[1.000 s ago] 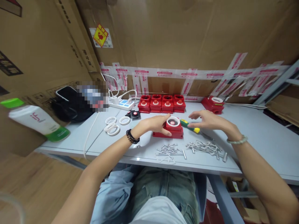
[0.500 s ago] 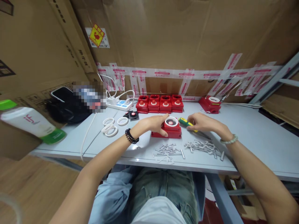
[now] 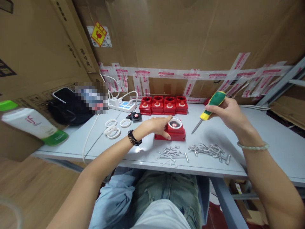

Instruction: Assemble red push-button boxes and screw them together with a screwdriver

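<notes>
A red housing lies on the table in front of me, with a white ring around its dark round opening. My left hand grips the housing's left side, thumb in front and fingers behind. To the right, my right hand is closed around the green and yellow handle of a screwdriver, raised above the table. Its metal tip points down and left, beside the housing and apart from it. Nearer to me lie a pile of screws and a pile of longer metal pieces.
Several red units stand in a row at the back, beside a white power strip. Several white rings and black parts lie left of centre. A bottle is at the far left.
The screwdriver has been lifted off the table by my right hand and turned tip down. My right hand now covers the spot where a separate red unit showed. My left hand has stayed on the housing.
</notes>
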Available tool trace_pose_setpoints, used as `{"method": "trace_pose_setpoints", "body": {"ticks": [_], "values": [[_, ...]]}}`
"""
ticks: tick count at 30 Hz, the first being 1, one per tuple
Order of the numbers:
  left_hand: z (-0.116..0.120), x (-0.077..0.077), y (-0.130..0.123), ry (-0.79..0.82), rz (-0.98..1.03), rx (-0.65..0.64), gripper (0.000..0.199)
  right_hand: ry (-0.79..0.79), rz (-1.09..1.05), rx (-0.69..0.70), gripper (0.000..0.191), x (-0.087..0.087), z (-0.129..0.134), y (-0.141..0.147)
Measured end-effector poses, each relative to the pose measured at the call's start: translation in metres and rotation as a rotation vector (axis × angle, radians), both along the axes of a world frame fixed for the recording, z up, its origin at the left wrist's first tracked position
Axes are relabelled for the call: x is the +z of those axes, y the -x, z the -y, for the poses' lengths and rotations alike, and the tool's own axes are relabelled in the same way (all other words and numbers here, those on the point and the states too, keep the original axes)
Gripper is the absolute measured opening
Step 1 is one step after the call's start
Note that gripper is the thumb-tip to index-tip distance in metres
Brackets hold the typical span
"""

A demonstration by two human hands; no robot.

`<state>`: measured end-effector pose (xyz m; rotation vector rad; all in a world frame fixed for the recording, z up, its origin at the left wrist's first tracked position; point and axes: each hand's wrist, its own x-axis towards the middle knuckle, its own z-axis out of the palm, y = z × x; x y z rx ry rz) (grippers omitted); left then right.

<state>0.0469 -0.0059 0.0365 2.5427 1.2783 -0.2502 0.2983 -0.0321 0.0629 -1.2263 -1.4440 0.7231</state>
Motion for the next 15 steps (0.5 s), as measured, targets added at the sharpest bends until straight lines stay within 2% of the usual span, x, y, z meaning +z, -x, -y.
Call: {"method": "trace_pose_setpoints", "body": {"ticks": [4, 10, 15], "values": [[0.002, 0.001, 0.000, 0.001, 0.015, 0.003, 0.098, 0.105, -0.040, 0.171, 0.034, -0.007, 0.008, 0.016], [0.003, 0.002, 0.000, 0.001, 0.016, 0.017, 0.099, 0.121, 0.097, 0.230, 0.023, -0.024, 0.006, 0.031], [0.003, 0.003, 0.000, 0.003, 0.007, 0.007, 0.098, 0.158, 0.167, 0.239, 0.021, -0.029, 0.005, 0.034]]}}
